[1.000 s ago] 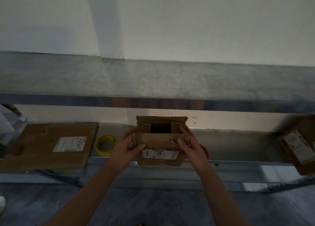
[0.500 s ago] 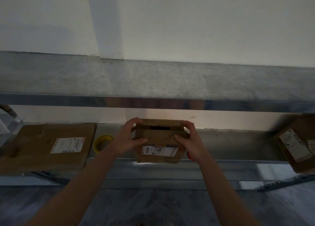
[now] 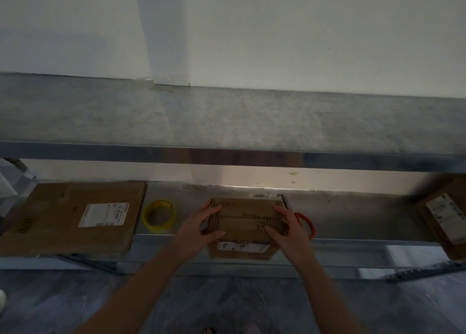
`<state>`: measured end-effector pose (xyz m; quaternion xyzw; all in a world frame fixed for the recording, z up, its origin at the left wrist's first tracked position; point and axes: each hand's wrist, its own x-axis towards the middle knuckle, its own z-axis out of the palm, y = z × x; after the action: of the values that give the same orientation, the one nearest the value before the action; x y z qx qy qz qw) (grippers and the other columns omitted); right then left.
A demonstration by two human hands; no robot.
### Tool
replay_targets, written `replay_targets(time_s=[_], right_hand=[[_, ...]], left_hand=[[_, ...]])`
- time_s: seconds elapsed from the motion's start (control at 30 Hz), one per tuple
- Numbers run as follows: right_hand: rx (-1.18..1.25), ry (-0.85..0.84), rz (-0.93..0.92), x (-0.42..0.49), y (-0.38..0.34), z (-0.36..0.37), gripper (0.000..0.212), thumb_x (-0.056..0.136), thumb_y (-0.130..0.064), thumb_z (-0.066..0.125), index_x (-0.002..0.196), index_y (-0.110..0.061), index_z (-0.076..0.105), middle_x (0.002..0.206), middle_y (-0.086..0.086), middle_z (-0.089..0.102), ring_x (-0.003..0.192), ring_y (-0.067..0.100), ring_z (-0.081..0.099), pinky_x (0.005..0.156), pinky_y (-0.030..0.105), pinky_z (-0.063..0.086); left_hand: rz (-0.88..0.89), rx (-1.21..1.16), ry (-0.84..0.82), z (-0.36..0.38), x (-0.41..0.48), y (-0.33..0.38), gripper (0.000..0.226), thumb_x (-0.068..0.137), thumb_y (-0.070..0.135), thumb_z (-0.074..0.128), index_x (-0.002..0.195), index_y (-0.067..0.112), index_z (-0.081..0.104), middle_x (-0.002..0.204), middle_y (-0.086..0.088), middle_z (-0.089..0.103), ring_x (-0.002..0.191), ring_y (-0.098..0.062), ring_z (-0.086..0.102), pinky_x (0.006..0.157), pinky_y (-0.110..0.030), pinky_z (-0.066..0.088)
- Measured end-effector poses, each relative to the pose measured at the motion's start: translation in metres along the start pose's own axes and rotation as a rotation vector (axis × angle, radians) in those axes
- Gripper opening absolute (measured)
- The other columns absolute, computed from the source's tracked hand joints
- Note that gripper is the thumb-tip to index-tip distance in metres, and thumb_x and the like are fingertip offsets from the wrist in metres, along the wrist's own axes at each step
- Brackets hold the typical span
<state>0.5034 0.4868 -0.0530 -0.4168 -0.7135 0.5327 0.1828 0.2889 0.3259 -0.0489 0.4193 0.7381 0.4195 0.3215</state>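
Note:
A small brown cardboard box (image 3: 244, 224) with a white label on its front stands at the front edge of the lower metal shelf (image 3: 353, 241). Its top flaps lie folded flat. My left hand (image 3: 199, 226) lies over the box's left top edge, fingers and thumb stretched onto the flaps. My right hand (image 3: 287, 229) mirrors it on the right top edge, pressing the flaps down.
A yellow tape roll (image 3: 158, 215) lies just left of the box. Red-handled scissors (image 3: 306, 224) lie right of it, partly behind my right hand. A flat labelled carton (image 3: 75, 217) sits far left, another labelled box (image 3: 446, 219) far right. An upper shelf (image 3: 227, 121) overhangs.
The box's top flaps stood open a second ago and are now folded down flat. Both hands moved from the flaps' front to the box's top side edges.

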Motion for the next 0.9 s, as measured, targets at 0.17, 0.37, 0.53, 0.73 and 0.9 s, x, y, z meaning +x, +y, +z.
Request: replay_targets(time_s=[0.17,0.37,0.53,0.73,0.9], right_hand=[[0.078,-0.041,0.001,0.036,-0.016,0.007,0.05,0.09,-0.02,0.07,0.132,-0.034,0.046,0.125,-0.009,0.053,0.113,0.007,0.053,0.08,0.01,0.05],[-0.015,0.026,0.018,0.076,-0.021,0.013,0.049,0.091,-0.026,0.069,0.136,-0.033,0.05,0.126,-0.006,0.056,0.11,0.01,0.054,0.075,0.011,0.044],[0.085,0.032,-0.004,0.074,-0.008,0.02,0.048,0.092,-0.019,0.067,0.134,-0.034,0.049,0.131,-0.001,0.054,0.118,0.015,0.055,0.088,0.026,0.055],[0.036,0.047,-0.037,0.068,-0.002,0.02,0.051,0.092,-0.024,0.068,0.138,-0.034,0.049,0.137,-0.001,0.048,0.127,0.018,0.049,0.105,0.039,0.047],[-0.345,0.018,-0.048,0.069,-0.01,0.006,0.056,0.09,-0.047,0.064,0.142,-0.039,0.043,0.157,0.002,0.026,0.142,0.025,0.031,0.111,0.037,0.035]], left_hand=[[-0.005,0.037,-0.019,-0.011,0.025,-0.001,0.075,0.08,0.031,0.076,0.144,0.031,0.038,0.153,0.019,0.01,0.136,0.002,0.019,0.102,-0.006,0.028],[-0.027,0.099,-0.019,-0.02,0.065,0.0,0.072,0.085,0.034,0.07,0.147,0.025,0.035,0.158,0.014,0.007,0.137,0.001,0.016,0.111,-0.022,0.022],[-0.003,0.097,0.004,-0.013,0.069,-0.013,0.068,0.086,0.033,0.069,0.145,0.031,0.034,0.151,0.023,0.008,0.142,-0.006,0.016,0.115,-0.032,0.027],[0.008,0.197,-0.016,-0.01,0.067,-0.021,0.071,0.086,0.045,0.064,0.147,0.036,0.029,0.151,0.029,-0.003,0.138,0.001,0.011,0.115,-0.03,0.024],[0.033,0.53,-0.108,-0.024,0.078,-0.016,0.081,0.085,0.065,0.05,0.151,0.033,0.017,0.159,0.016,-0.008,0.141,-0.005,-0.018,0.12,-0.041,0.005]])
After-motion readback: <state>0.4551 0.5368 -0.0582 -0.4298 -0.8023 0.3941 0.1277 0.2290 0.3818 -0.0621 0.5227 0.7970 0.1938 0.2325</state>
